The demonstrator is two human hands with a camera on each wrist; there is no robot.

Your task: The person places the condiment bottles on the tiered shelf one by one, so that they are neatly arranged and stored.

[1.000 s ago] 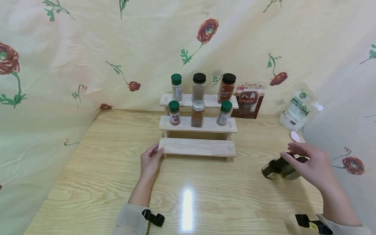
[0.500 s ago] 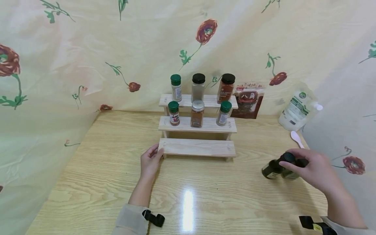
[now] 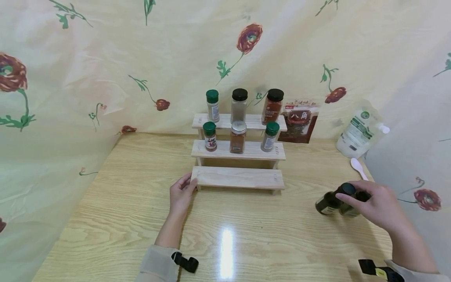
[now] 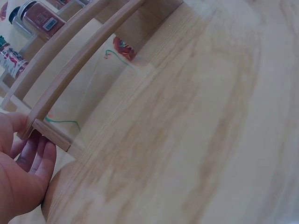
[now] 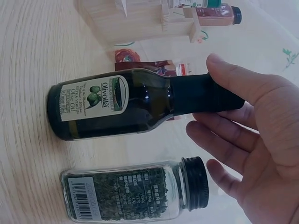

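Note:
My left hand (image 3: 181,194) grips the left end of the lowest step of a three-step wooden spice rack (image 3: 237,177). In the left wrist view its thumb lies on the board and the other fingers (image 4: 46,156) curl beneath. At the right, my right hand (image 3: 382,201) pinches the black-capped neck of a dark olive oil bottle (image 5: 100,102) between thumb and fingers. The bottle stands on the table. Close beside it stands a glass jar of dried green herbs (image 5: 135,193) with a black lid, partly hidden by the hand in the head view.
Several spice jars, one a silver-lidded jar (image 3: 237,138), stand on the two upper steps. Behind the rack leans a dark red packet (image 3: 299,121). A white spouted pouch (image 3: 359,131) and a white spoon (image 3: 357,167) lie at the right, by the floral cloth.
My right hand has lowered onto the oil bottle's neck and closed its fingers there, uncovering the spoon. The left hand keeps its grip on the rack; the bottle has stayed in place.

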